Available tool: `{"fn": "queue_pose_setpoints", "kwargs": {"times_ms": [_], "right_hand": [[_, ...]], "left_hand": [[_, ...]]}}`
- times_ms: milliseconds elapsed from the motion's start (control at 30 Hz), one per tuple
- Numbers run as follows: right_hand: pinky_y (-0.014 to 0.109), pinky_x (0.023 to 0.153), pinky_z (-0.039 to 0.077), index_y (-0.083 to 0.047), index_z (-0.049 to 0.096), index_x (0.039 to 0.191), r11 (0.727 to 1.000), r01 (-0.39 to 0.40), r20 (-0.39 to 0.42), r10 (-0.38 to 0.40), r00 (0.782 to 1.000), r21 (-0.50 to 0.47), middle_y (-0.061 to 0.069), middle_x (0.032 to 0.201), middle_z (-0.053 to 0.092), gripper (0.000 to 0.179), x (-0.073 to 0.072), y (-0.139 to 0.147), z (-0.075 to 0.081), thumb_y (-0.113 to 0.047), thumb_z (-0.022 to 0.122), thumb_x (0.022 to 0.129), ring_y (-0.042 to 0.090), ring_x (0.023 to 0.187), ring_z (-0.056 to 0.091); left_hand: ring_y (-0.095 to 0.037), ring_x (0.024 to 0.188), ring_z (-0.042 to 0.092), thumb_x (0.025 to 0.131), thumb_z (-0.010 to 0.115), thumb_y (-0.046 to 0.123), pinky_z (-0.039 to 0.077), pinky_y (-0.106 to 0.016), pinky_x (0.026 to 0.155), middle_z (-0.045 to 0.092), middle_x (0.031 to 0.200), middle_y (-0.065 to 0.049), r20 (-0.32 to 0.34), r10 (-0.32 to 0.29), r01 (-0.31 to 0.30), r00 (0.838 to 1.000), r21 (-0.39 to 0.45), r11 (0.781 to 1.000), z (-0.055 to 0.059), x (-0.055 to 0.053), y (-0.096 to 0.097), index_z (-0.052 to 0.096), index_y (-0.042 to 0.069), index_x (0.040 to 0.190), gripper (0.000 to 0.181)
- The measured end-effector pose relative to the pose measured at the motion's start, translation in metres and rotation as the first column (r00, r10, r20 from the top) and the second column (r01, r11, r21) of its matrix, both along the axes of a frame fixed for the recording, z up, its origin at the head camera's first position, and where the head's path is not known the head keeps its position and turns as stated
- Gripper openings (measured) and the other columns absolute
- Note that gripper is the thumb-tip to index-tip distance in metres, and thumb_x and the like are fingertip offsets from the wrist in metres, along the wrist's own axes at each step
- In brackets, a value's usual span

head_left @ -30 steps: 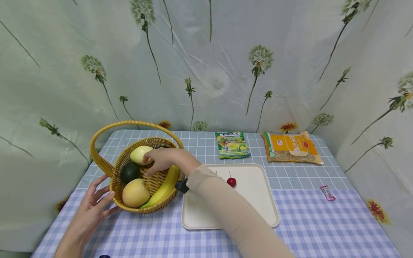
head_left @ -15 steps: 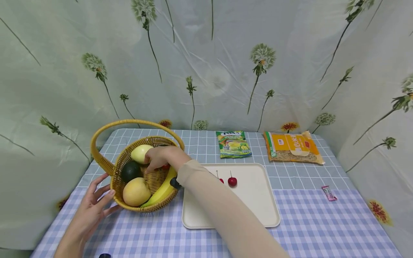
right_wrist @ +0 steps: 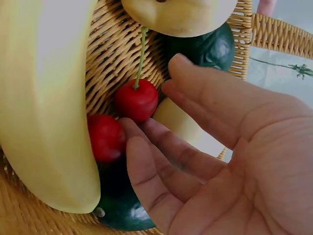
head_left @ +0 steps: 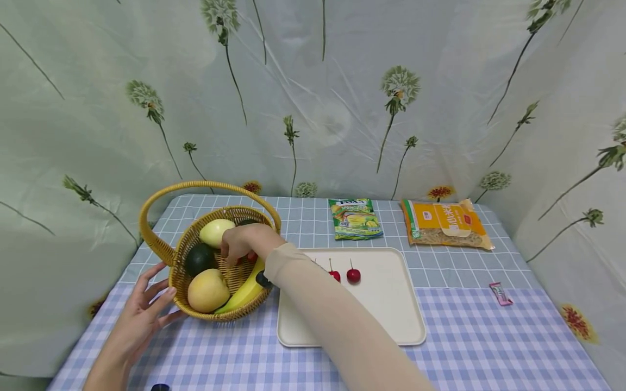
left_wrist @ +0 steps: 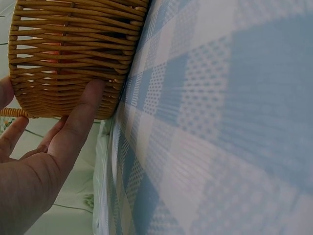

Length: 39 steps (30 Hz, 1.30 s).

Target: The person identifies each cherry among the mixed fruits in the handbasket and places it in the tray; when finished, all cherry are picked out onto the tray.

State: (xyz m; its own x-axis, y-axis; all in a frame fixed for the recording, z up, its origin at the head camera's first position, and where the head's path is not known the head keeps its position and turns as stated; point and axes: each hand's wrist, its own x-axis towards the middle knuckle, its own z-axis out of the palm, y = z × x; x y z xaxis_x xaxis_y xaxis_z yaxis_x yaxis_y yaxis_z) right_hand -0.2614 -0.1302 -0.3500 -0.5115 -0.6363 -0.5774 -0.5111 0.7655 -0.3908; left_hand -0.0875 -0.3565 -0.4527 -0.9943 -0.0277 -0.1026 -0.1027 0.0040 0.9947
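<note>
A wicker basket with a tall handle holds a banana, a yellow apple-like fruit, a pale yellow fruit and dark green fruits. My left hand touches the basket's left side, fingers spread; in the left wrist view a fingertip lies against the weave. My right hand reaches down inside. In the right wrist view two red cherries lie by the banana, one stemmed cherry and another cherry. The fingertips are right at them, with the thumb held apart.
A cream tray stands right of the basket, partly under the right forearm, with cherries on it. Behind lie a green packet and an orange bag. A small pink wrapper lies far right.
My right hand has moved slightly deeper into the basket, its fingers now pointing down. As the forearm shifted left, more cherries on the tray came into view. The left hand has stayed put.
</note>
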Motion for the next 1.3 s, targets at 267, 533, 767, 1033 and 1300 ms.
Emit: {"fn": "queue_pose_setpoints", "kwargs": {"times_ms": [267,533,767,1033,1300], "right_hand": [[0.019,0.068,0.048,-0.024,0.071,0.138,0.999,-0.010,-0.052,0.012,0.999,0.043,-0.009,0.114,0.063,0.036,0.000,0.001,-0.003,-0.013,0.070,0.103,0.009,0.086,0.056],[0.019,0.072,0.049,-0.025,0.077,0.123,0.992,-0.045,-0.161,0.064,0.985,0.116,-0.012,0.112,0.065,0.025,0.004,-0.005,-0.005,-0.013,0.070,0.102,0.006,0.092,0.057],[0.020,0.068,0.048,-0.023,0.073,0.096,0.992,-0.045,-0.167,0.065,0.984,0.116,-0.011,0.101,0.063,0.011,0.008,-0.009,-0.007,-0.013,0.074,0.100,0.007,0.084,0.057],[0.021,0.066,0.049,-0.022,0.070,0.088,0.992,-0.031,-0.141,0.048,0.989,0.123,-0.009,0.096,0.064,0.017,0.013,-0.012,-0.005,-0.010,0.077,0.099,0.008,0.083,0.060],[0.019,0.063,0.048,-0.019,0.073,0.092,0.985,-0.122,-0.129,0.137,0.982,0.118,-0.010,0.093,0.065,0.014,0.017,-0.015,-0.007,-0.007,0.076,0.099,0.007,0.079,0.059]], "left_hand": [[0.004,0.114,0.066,0.113,0.053,0.009,0.064,-0.034,0.082,0.053,0.133,0.015,0.001,0.000,0.000,1.000,-0.008,1.000,0.000,0.000,0.000,0.021,0.035,0.168,0.068],[0.005,0.114,0.065,0.113,0.054,0.011,0.064,-0.034,0.083,0.051,0.134,0.014,0.008,0.010,-0.010,1.000,-0.020,1.000,-0.001,0.001,0.000,0.020,0.037,0.168,0.069],[0.004,0.114,0.065,0.113,0.054,0.011,0.064,-0.034,0.083,0.051,0.135,0.013,0.005,0.011,-0.011,1.000,-0.017,1.000,0.000,0.001,0.001,0.020,0.036,0.168,0.069],[0.004,0.114,0.065,0.114,0.054,0.012,0.064,-0.034,0.083,0.051,0.135,0.012,0.010,0.009,-0.009,1.000,-0.022,1.000,0.002,0.001,0.002,0.020,0.036,0.169,0.069],[0.006,0.114,0.064,0.114,0.055,0.013,0.064,-0.034,0.083,0.050,0.135,0.013,0.023,0.014,-0.013,1.000,-0.032,0.999,0.002,0.001,0.002,0.019,0.037,0.169,0.070]]}}
